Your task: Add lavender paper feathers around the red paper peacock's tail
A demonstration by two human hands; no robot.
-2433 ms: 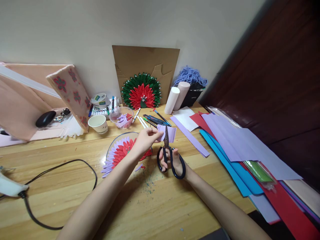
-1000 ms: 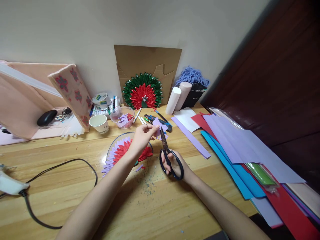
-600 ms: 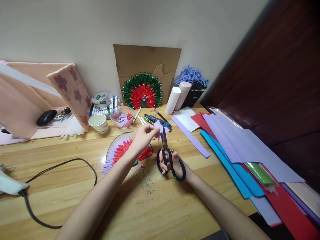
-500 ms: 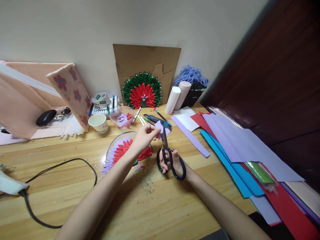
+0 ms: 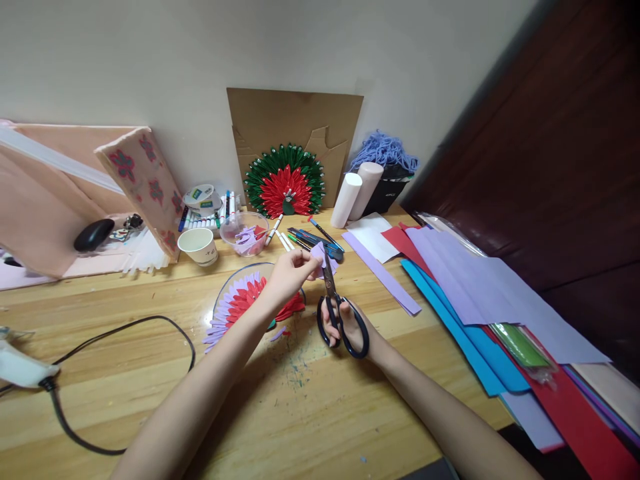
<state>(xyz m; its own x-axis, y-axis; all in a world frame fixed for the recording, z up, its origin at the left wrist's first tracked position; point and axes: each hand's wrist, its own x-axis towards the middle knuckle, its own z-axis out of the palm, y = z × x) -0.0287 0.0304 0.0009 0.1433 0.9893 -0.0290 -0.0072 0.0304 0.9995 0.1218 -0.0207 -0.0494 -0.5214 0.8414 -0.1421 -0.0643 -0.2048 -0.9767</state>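
Observation:
My left hand (image 5: 291, 272) pinches a small lilac paper piece (image 5: 319, 254) above the wooden table. My right hand (image 5: 349, 325) grips black-handled scissors (image 5: 334, 308), fingers through the loops, with the blades pointing up into the lilac piece. Just left of both hands lies a round disc (image 5: 245, 300) covered with red and lilac paper petals. A narrow lilac paper strip (image 5: 383, 275) lies to the right of the scissors.
Stacked sheets (image 5: 490, 300) of lilac, blue and red paper fill the right side. Markers (image 5: 305, 237), a clear bowl of paper scraps (image 5: 244, 235), a paper cup (image 5: 199, 247) and a finished green-and-red fan craft (image 5: 284, 181) sit behind. A glue gun (image 5: 23, 370) and its black cord (image 5: 125, 333) lie at left.
The lilac piece in my left hand has become smaller than 2.4 s ago. The scissor handles have closed slightly over the last half second.

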